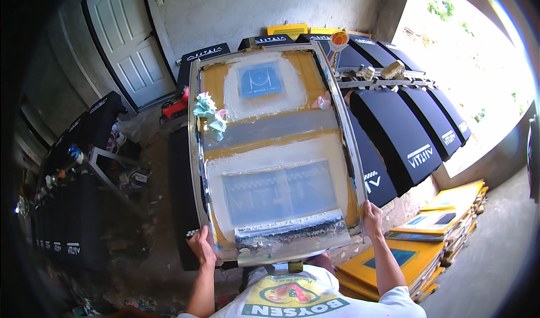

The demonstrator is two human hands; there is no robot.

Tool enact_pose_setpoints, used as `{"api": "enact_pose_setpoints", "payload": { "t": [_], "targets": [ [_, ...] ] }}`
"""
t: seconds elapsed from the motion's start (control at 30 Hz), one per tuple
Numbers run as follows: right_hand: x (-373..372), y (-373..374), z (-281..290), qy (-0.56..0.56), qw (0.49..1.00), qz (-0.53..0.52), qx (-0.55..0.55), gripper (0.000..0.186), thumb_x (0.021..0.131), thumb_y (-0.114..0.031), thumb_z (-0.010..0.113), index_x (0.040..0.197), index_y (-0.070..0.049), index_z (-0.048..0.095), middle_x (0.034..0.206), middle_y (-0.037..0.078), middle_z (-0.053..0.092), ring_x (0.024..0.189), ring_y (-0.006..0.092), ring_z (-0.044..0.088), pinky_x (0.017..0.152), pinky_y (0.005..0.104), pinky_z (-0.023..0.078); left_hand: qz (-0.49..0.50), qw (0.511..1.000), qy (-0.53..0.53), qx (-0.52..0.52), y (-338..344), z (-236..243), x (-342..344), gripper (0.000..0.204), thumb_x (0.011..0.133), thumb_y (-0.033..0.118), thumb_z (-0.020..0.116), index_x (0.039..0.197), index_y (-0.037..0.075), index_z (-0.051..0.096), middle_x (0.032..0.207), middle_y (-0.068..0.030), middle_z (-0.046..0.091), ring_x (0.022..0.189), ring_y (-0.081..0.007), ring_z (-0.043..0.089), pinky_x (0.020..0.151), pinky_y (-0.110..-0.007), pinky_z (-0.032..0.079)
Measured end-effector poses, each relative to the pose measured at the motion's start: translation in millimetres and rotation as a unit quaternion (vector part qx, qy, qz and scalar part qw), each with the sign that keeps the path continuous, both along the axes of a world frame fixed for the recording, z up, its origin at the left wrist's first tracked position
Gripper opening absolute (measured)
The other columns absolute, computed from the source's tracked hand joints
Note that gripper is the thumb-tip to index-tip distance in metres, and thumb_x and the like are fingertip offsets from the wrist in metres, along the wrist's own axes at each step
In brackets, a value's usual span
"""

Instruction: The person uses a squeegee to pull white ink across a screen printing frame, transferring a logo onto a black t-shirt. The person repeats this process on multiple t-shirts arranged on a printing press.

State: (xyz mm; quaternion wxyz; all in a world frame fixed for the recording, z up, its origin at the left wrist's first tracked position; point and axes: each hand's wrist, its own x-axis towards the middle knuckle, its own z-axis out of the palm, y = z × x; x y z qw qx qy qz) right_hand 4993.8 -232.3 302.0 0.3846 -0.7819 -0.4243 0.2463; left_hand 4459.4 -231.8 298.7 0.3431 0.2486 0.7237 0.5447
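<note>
A large screen printing frame [270, 128] spans the middle of the view, its long side running away from me. My left hand [201, 246] is closed around its near left corner. Further up on the other side, my right hand [372, 219] grips the right rail. Two blue stencil areas show in the mesh, a small one at the far end and a wider one nearer me. Across the near end lies an ink-smeared squeegee [292, 240], touched by neither hand. A crumpled pale green and pink rag [210, 115] rests at the left rail.
Black printed fabric panels [413, 132] drape over racks at right, and more [70, 228] hang at left. Yellow-framed screens [394, 261] are stacked on the floor at lower right. Cans sit on a metal rail [388, 83]. A white door [130, 42] stands at far left.
</note>
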Motion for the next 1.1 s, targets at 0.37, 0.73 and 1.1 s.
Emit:
{"api": "enact_pose_setpoints", "payload": {
  "t": [0.37, 0.73, 1.1],
  "targets": [
    [-4, -7, 13, -0.033, 0.999, 0.021, -0.037, 0.051, 0.105, -0.039, 0.050, 0.081, 0.004, 0.061, 0.061, 0.017, 0.052, 0.057, 0.0235, 0.048, 0.059, 0.0433, 0.042, -0.005, 0.998, 0.024, 0.053, -8, -5, -7, 0.043, 0.093, 0.021, 0.068, 0.059, 0.005, 0.046, 0.062, 0.0064, 0.040, 0.063, -0.0089, 0.034, 0.057, -0.032, 0.027],
    [16, 6, 8, -0.040, 0.993, 0.051, -0.098, 0.049, 0.104, -0.041, 0.047, 0.096, 0.002, 0.069, 0.082, 0.028, 0.067, 0.079, 0.0441, 0.066, 0.072, 0.0502, 0.049, 0.023, 0.999, -0.031, 0.003, -19, 5, 9, 0.039, 0.091, 0.015, 0.067, 0.060, 0.007, 0.046, 0.064, 0.0071, 0.043, 0.063, -0.0082, 0.038, 0.057, -0.031, 0.030],
    [9, 1, 12, -0.030, 0.991, 0.031, -0.128, 0.050, 0.104, -0.042, 0.047, 0.099, 0.001, 0.071, 0.082, 0.028, 0.068, 0.080, 0.0438, 0.068, 0.073, 0.0503, 0.051, 0.030, 0.999, -0.022, 0.004, -18, 6, 3, 0.041, 0.090, 0.013, 0.068, 0.058, 0.010, 0.042, 0.063, 0.0071, 0.042, 0.062, -0.0081, 0.037, 0.057, -0.030, 0.029]
  ]
}}
